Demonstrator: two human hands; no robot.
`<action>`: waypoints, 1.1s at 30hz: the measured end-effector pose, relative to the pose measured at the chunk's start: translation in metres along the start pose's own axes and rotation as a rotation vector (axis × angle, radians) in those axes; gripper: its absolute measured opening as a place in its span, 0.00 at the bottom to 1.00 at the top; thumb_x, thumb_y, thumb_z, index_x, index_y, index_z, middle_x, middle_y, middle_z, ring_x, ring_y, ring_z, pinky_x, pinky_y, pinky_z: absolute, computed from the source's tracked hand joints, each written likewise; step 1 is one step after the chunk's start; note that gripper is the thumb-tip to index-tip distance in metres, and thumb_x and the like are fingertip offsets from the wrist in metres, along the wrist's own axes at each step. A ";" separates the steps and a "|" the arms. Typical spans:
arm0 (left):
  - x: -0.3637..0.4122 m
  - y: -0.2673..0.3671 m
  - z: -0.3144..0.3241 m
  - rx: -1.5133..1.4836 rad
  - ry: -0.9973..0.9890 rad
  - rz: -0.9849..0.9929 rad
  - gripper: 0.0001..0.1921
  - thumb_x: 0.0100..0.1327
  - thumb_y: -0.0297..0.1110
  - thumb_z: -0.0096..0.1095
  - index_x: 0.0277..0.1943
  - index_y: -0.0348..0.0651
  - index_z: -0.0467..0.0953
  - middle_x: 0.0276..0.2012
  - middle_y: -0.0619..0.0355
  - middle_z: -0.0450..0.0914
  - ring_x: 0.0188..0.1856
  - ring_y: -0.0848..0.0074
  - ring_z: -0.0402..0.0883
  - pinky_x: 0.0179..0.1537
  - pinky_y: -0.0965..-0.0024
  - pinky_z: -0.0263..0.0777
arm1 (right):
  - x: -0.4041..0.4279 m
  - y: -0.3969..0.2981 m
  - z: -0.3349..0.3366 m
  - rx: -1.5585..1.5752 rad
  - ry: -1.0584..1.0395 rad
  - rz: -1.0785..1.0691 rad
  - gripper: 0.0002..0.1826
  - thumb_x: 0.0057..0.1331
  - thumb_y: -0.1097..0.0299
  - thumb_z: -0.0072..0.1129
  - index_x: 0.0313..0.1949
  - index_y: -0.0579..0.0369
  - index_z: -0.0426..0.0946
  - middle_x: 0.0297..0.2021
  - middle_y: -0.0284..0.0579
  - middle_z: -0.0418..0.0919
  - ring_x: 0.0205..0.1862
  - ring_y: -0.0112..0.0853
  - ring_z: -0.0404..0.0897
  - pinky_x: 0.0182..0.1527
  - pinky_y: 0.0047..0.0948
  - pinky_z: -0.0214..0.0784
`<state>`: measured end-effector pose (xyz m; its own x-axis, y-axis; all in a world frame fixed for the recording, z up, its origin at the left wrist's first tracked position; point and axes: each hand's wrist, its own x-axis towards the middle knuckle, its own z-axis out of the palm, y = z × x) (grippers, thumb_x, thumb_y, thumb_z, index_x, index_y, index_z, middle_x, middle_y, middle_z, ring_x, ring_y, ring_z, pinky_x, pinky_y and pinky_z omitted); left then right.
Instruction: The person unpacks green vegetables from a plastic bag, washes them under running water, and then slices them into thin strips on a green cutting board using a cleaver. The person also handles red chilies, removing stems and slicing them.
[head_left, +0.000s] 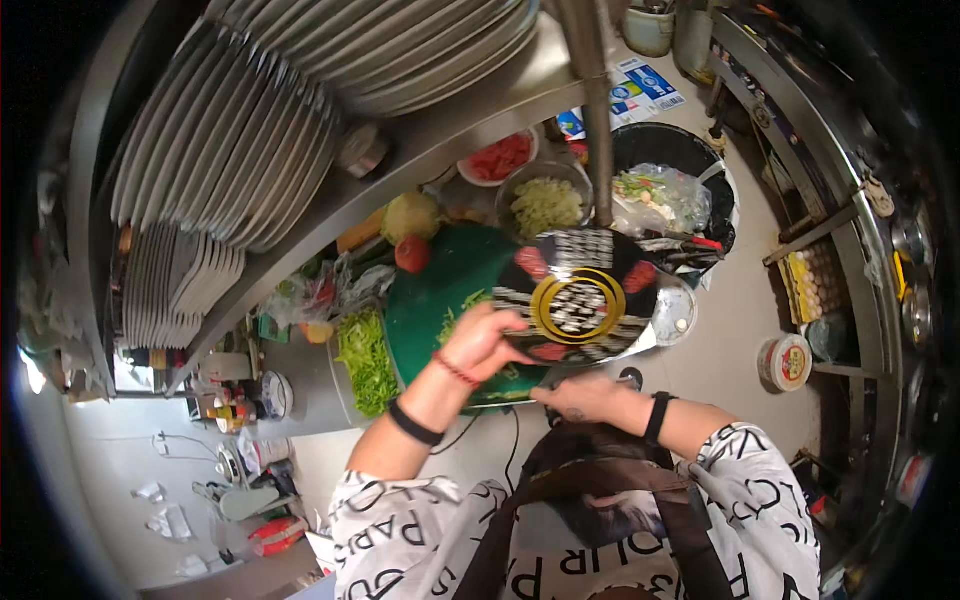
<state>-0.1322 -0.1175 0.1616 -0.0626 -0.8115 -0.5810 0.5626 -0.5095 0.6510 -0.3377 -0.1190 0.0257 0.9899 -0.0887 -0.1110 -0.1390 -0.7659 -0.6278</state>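
My left hand grips the left rim of a round black printed disc, perhaps a tray or lid. The disc bears a gold ring, red patches and white writing, and is held above the right side of a round green cutting board. Bits of shredded green vegetable lie on the board. My right hand is at the board's near edge, fingers curled and blurred. Something dark shows under its fingers, but what it is and whether it is held is unclear. A clear tub of shredded greens stands left of the board.
Behind the board are a tomato, a bowl of chopped pale vegetable and a bowl of red pieces. A lined black bin stands to the right. Stacked plates fill the overhead shelf, with a metal post at its end.
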 end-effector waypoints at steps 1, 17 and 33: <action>-0.020 0.004 -0.029 -0.043 0.053 0.087 0.18 0.61 0.19 0.54 0.54 0.23 0.71 0.53 0.37 0.79 0.52 0.51 0.83 0.53 0.39 0.79 | 0.001 0.002 0.001 -0.030 0.007 0.022 0.20 0.62 0.69 0.51 0.55 0.45 0.69 0.26 0.50 0.81 0.26 0.48 0.84 0.27 0.48 0.76; -0.024 -0.067 -0.344 -0.281 0.561 0.350 0.23 0.72 0.39 0.61 0.56 0.26 0.66 0.51 0.42 0.79 0.49 0.52 0.83 0.47 0.50 0.84 | 0.057 -0.050 -0.030 -0.544 0.343 0.061 0.10 0.55 0.66 0.59 0.35 0.48 0.69 0.23 0.36 0.72 0.26 0.36 0.80 0.26 0.37 0.74; -0.015 -0.102 -0.204 1.698 -0.099 0.679 0.29 0.73 0.56 0.46 0.75 0.72 0.59 0.79 0.42 0.36 0.78 0.39 0.30 0.74 0.36 0.30 | 0.066 -0.067 -0.027 -0.599 0.335 0.046 0.13 0.52 0.62 0.64 0.36 0.46 0.71 0.25 0.34 0.73 0.27 0.34 0.81 0.29 0.35 0.74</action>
<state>-0.0204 0.0054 0.0041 -0.2848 -0.9573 -0.0495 -0.8344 0.2222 0.5043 -0.2619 -0.0905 0.0811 0.9524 -0.2478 0.1775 -0.2365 -0.9681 -0.0829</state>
